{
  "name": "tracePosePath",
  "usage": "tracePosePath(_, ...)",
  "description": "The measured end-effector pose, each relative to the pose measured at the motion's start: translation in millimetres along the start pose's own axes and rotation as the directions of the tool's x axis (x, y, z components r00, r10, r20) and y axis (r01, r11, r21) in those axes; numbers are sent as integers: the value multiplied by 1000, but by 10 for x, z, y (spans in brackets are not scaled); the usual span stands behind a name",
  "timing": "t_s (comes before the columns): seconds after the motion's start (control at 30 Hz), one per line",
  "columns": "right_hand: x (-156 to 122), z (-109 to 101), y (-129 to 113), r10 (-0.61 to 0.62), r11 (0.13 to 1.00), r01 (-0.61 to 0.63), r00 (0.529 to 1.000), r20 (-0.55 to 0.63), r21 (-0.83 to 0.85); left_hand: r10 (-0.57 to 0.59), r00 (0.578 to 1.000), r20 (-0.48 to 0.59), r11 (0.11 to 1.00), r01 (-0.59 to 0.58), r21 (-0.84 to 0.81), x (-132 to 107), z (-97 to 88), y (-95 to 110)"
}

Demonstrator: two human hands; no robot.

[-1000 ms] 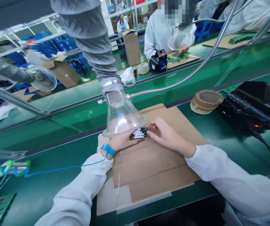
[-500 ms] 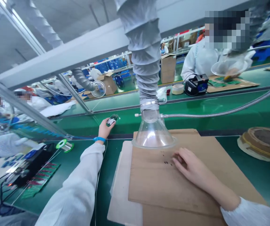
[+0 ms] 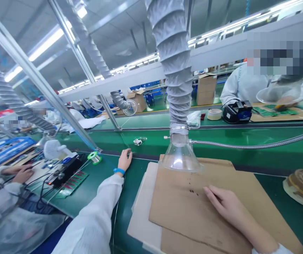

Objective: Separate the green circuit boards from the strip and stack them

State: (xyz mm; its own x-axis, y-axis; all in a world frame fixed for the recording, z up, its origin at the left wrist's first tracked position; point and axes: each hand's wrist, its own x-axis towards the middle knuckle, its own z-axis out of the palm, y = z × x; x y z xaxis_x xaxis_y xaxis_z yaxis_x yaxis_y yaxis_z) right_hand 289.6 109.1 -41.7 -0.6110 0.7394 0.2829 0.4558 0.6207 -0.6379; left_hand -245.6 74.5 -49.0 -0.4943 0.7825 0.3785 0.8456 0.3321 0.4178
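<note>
Our left hand (image 3: 125, 160) stands on its fingertips at the near edge of the green surface (image 3: 273, 158), open and empty, the fingers slightly spread, with a blue wrist strap (image 3: 119, 171) around the wrist. Our right hand (image 3: 233, 211) lies flat on a brown cardboard sheet (image 3: 183, 211), fingers together and narrow, holding nothing.

A small bunch of black-and-white components (image 3: 139, 141) lies on the farther green belt (image 3: 106, 141), at about one to two o'clock from the left hand and just beyond its fingertips. Its long axis runs almost crosswise to our view, tilted a little, and the rail between the belt and the near surface separates it from the hand. The left hand is much the nearer; the right hand is well apart, beyond the glass fume hood (image 3: 180, 155) that hangs from grey ducting (image 3: 176, 70) over the far edge of the cardboard.

A few dark specks (image 3: 192, 190) lie on the cardboard at about eleven o'clock from the right hand. A solder spool (image 3: 95, 157) sits at about nine o'clock from the left hand, and a co-worker's hands (image 3: 21, 173) work farther off at nine o'clock.
</note>
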Motion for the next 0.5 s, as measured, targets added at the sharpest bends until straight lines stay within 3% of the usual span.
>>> tracePosePath(0.1, -14, 22, 4, -7, 1000, 7, 1000, 30, 1, -19, 999, 40, 1000, 19, 16, -757, -223, -113)
tracePosePath(0.2, -8, 33, 1, -10, 1000, 9, 1000, 22, 15, -63, 995, 71, 997, 59, 51, -1197, -345, -93)
tracePosePath(0.27, 7, 27, 2, -4, 999, 4, 1000, -3, 34, -87, 992, 89, 994, 80, 76, -1261, -374, -28)
tracePosePath(0.5, 33, -15, -99, 16, 994, -12, 999, -29, 113, -164, 981, 105, 983, 153, 105, -1141, -424, 107)
